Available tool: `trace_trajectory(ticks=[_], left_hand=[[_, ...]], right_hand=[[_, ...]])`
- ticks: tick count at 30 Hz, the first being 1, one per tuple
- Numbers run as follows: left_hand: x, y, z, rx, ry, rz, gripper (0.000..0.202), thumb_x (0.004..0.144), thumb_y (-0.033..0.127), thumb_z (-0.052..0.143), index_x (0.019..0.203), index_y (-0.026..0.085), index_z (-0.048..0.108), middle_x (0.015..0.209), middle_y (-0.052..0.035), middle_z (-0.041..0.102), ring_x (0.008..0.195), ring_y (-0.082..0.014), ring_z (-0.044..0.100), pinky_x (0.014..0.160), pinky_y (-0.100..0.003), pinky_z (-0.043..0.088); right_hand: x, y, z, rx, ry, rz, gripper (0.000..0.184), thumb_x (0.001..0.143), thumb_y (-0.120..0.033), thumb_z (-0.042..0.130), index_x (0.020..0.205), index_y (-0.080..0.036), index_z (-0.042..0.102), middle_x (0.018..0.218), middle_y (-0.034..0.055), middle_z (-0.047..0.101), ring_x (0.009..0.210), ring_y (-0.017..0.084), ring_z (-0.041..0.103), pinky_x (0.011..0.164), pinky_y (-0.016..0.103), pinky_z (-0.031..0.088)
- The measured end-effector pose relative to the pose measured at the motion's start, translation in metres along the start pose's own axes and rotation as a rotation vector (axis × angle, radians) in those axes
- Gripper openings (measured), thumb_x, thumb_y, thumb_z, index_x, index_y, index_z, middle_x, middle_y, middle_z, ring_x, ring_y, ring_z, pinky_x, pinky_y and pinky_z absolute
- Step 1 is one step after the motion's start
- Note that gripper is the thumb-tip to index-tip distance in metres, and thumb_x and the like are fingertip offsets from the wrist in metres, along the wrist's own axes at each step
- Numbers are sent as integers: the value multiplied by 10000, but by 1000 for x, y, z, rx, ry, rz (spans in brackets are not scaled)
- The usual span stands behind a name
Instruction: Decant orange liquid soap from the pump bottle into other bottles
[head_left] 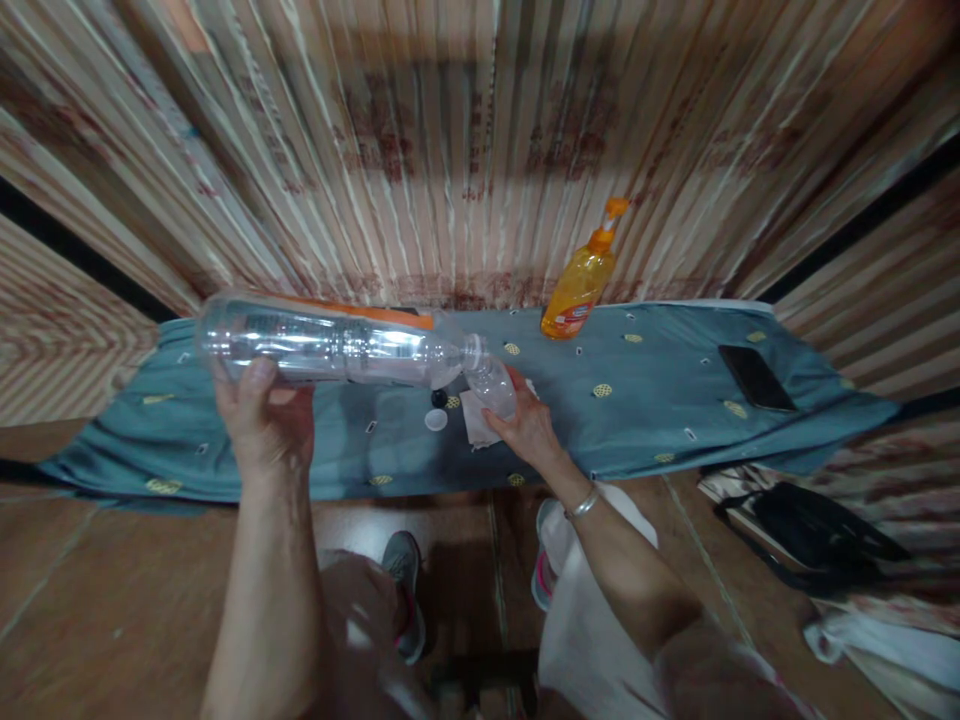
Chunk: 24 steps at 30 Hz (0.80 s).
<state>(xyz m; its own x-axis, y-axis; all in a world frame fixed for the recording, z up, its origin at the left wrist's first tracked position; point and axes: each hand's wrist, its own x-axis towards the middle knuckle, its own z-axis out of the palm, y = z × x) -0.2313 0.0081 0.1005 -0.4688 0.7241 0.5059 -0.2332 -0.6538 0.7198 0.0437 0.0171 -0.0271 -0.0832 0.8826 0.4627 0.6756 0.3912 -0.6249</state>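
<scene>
My left hand (264, 405) is closed around the base end of a large clear plastic bottle (330, 345) with an orange-edged label. The bottle lies nearly level in the air, its neck pointing right. My right hand (529, 420) grips a small clear plastic bottle (491, 385), tilted, with its top against the large bottle's neck. Exactly how the two mouths meet is hard to make out. Below them on the cloth are a small black cap (439, 398), a round whitish lid (436, 420) and a folded white tissue (478, 420), partly behind my right hand.
A teal patterned cloth (630, 400) covers the narrow table. An orange pump bottle (577, 290) stands at its back edge, and a dark phone (757, 378) lies at the right. Behind hangs a striped curtain (450, 150). A black bag (817, 535) rests at the lower right.
</scene>
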Motion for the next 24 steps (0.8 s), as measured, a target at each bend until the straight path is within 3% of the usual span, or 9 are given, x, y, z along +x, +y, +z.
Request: trace_trajectory(ticks=[4, 10, 16, 24], left_hand=[[0, 0, 1, 2, 6, -6, 639, 536, 338, 859, 1144, 317, 666, 1188, -8, 677, 1129, -238, 633, 952, -377, 529], [-1, 0, 2, -10, 21, -22, 657, 513, 315, 858, 1145, 337, 677, 1183, -4, 685, 1089, -224, 648, 801, -284, 547], [0, -2, 0, -15, 22, -24, 633, 530, 321, 858, 1138, 331, 683, 1169, 1, 691, 1111, -229, 648, 946, -369, 541], [-1, -3, -1, -23, 17, -24, 632, 532, 306, 861, 1139, 334, 685, 1201, -1, 678, 1157, -240, 630, 991, -397, 530]], right_hand=[[0, 0, 1, 4, 8, 3, 720, 821, -317, 697, 1454, -104, 428, 1348, 199, 656, 1207, 323, 659, 1007, 468, 553], [0, 1, 2, 11, 15, 8, 741, 796, -296, 709, 1462, -137, 425, 1368, 179, 649, 1222, 315, 650, 1018, 471, 547], [-1, 1, 3, 20, 22, 19, 735, 799, -294, 709, 1456, -123, 430, 1358, 184, 657, 1217, 317, 654, 1013, 469, 550], [-1, 1, 3, 17, 23, 15, 733, 800, -298, 707, 1460, -144, 430, 1367, 172, 654, 1212, 312, 657, 1016, 471, 550]])
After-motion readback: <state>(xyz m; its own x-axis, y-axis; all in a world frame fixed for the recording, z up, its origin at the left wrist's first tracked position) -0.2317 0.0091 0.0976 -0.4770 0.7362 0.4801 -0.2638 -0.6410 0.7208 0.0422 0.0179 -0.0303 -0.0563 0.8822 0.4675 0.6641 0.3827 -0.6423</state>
